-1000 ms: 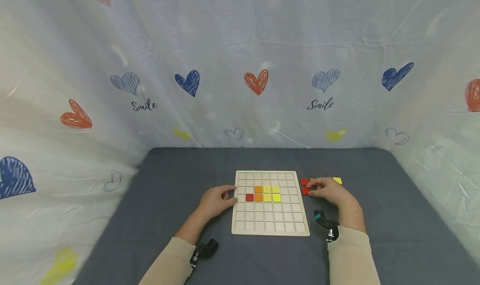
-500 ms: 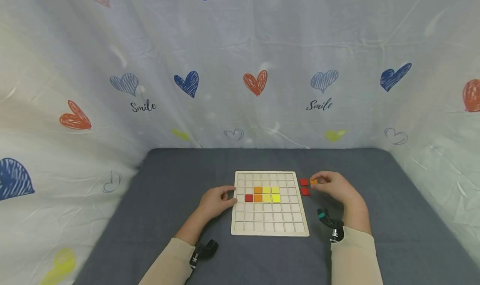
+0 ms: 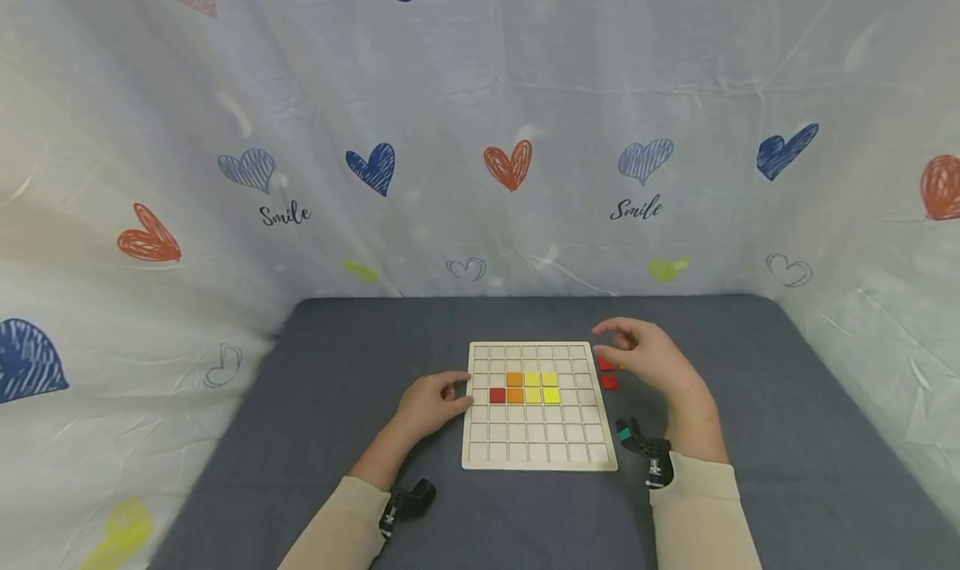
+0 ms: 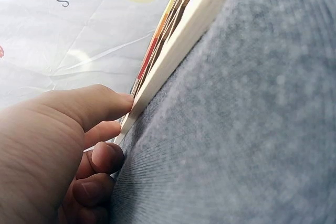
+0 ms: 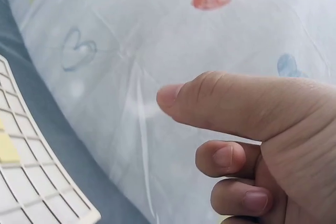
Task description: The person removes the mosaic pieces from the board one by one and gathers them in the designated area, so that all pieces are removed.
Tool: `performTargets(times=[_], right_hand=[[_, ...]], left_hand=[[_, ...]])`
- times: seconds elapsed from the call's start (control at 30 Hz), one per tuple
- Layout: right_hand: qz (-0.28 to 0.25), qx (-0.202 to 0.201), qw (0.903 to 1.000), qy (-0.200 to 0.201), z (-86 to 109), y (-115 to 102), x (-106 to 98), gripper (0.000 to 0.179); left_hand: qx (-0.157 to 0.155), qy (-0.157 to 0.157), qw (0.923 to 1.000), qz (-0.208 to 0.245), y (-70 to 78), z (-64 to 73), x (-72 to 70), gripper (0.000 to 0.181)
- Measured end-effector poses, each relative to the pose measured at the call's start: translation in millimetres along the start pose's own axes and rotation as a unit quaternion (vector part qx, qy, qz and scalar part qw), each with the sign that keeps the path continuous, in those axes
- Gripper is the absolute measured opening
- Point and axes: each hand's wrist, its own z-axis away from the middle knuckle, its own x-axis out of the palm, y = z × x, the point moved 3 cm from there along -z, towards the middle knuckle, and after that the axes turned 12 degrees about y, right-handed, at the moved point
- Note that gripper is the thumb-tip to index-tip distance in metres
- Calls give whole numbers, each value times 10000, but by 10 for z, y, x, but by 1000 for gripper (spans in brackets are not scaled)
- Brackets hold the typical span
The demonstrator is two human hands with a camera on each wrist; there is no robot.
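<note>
In the head view a pale wooden grid board [image 3: 541,453] lies on the dark cloth. Two orange tiles [image 3: 514,379], a red tile [image 3: 497,396] and several yellow tiles [image 3: 551,395] sit in its cells. My left hand [image 3: 427,405] touches the board's left edge with thumb and index fingertips; in the left wrist view the thumb [image 4: 113,103] rests against that edge. My right hand [image 3: 643,355] hovers beyond the board's right side, thumb and index finger spread with nothing between them. Below its fingers lie two loose red tiles [image 3: 608,382] and a partly covered orange tile [image 3: 622,366].
The table's dark grey cloth [image 3: 360,337] surrounds the board. Behind and beside it hangs a pale curtain [image 3: 450,95] printed with hearts. Dark wrist cameras [image 3: 411,498] are strapped over both sleeves.
My right hand went from the red tiles to the loose orange tile, then rose away and to the left, its thumb and index finger parting. The left hand stays at the board's edge.
</note>
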Motion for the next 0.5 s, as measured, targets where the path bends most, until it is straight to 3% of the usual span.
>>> performTargets(times=[0.23, 0.5], right_hand=[[23, -418, 9991, -105, -12, -229, 219, 39], [221, -842, 9948, -531, -12, -375, 587, 37]], left_hand=[[13, 12, 10000, 32, -2, -3, 1, 41], [27, -21, 10000, 91, 4, 5, -8, 40]])
